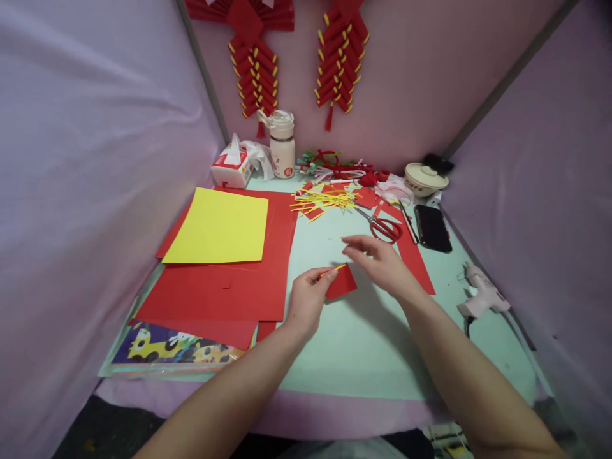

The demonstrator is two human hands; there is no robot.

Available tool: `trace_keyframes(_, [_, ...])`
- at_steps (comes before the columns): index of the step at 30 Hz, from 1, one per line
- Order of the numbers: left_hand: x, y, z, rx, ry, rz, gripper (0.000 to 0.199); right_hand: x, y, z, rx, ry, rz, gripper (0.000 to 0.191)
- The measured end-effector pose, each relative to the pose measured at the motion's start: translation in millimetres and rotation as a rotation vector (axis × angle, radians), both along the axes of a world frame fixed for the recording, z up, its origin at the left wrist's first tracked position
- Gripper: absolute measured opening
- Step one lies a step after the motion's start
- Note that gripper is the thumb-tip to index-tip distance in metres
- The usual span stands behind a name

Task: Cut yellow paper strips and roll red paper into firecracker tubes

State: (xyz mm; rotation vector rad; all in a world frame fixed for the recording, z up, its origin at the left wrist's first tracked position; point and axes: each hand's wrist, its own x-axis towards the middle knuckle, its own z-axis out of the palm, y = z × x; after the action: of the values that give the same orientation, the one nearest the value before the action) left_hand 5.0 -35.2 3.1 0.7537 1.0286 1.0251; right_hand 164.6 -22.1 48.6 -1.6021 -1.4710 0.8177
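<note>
My left hand (308, 296) pinches a small red paper piece (343, 284) between thumb and fingers. A narrow yellow strip (339, 267) runs along the top edge of that piece. My right hand (375, 260) hovers just beyond and to the right, palm turned inward, its fingers loosely curved and the thumb apart from them. Close to its fingertips shows a very thin pale yellow sliver (336, 238); whether they touch is too small to tell. Behind this hand lie red-handled scissors (385, 229) and a pile of thin yellow paper strips (327, 200).
Yellow sheet (217, 226) and red sheets (229, 293) cover the left side. A red strip (415, 261), phone (433, 227) and glue gun (482, 292) lie right. At the back stand a tissue box (231, 171), bottle (282, 146) and lidded bowl (425, 180). Red firecracker decorations (340, 60) hang behind.
</note>
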Motion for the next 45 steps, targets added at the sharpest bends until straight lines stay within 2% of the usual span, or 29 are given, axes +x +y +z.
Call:
trace_keyframes(4, [-0.2,-4.2,-0.2,0.112,0.110,-0.060,0.025,-8.0,-29.8,-9.1,-0.055,0.210,0.005,0.031])
trace_keyframes(8, [-1.2,-5.7,1.2,0.175,0.229,-0.059,0.025,-7.2,-35.2,-19.7,-0.062,0.322,-0.022,0.028])
trace_keyframes(11, [-2.2,-4.4,0.4,0.163,0.227,-0.041,0.025,-1.9,-37.1,-23.3,-0.063,0.365,-0.047,0.028])
trace_keyframes(15, [-3.0,-4.4,-4.0,0.154,0.181,-0.088,0.028,5.0,-40.7,-23.1,-0.075,0.431,-0.069,0.027])
trace_keyframes(20, [-2.7,-6.6,-4.7,0.149,0.180,-0.135,0.033,5.1,-42.8,-18.4,-0.075,0.449,-0.087,0.022])
trace_keyframes(26, [-3.5,-8.5,4.1,0.266,0.247,-0.152,0.028,-0.2,-46.1,-20.3,0.006,0.366,-0.048,0.027])
trace_keyframes(31, [-5.2,-10.8,-4.8,0.253,0.220,-0.181,0.035,2.7,-47.0,-21.7,0.007,0.403,-0.077,0.025])
trace_keyframes(35, [-6.7,-10.1,-10.3,0.244,0.198,-0.158,0.036,5.3,-45.4,-20.5,0.003,0.451,-0.105,0.024])
trace_keyframes(39, [-7.6,-7.5,-11.8,0.211,0.154,-0.075,0.038,8.4,-44.1,-18.8,0.065,0.450,-0.137,0.026])
trace_keyframes(45, [-2.7,-5.3,-6.8,0.173,-0.072,0.049,0.036,9.2,-44.5,-18.7,0.000,0.372,-0.069,0.021])
